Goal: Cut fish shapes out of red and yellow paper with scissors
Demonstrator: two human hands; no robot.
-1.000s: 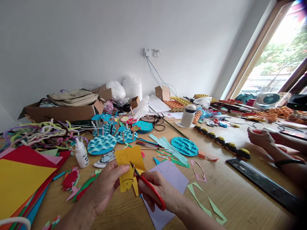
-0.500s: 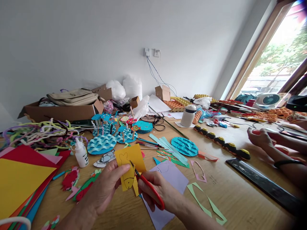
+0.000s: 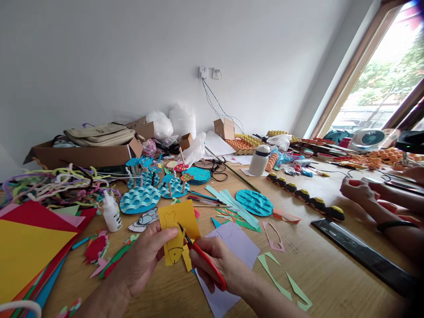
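Note:
My left hand (image 3: 149,247) pinches a piece of yellow paper (image 3: 190,216) that bears a drawn fish outline, tail up and head down. In my right hand (image 3: 218,258) is a pair of scissors (image 3: 212,269) with red handles. Their dark blades are at the paper, along the right side of the fish, and a cut strip hangs below. Under my right hand lies a sheet of purple paper (image 3: 243,243) with a drawn outline, partly covered. A cut-out paper fish drawing (image 3: 145,219) rests on the table behind my left hand.
A glue bottle (image 3: 111,212) stands left of my hands, near stacked coloured paper (image 3: 29,247). Blue wavy discs (image 3: 141,198) and paper scraps (image 3: 285,278) surround the work. At right are a black tray-like object (image 3: 357,251) and another person's hands (image 3: 359,192).
The yellow paper has tilted slightly in my left hand, and the scissors have shifted a little against it. The other person's hands have barely moved.

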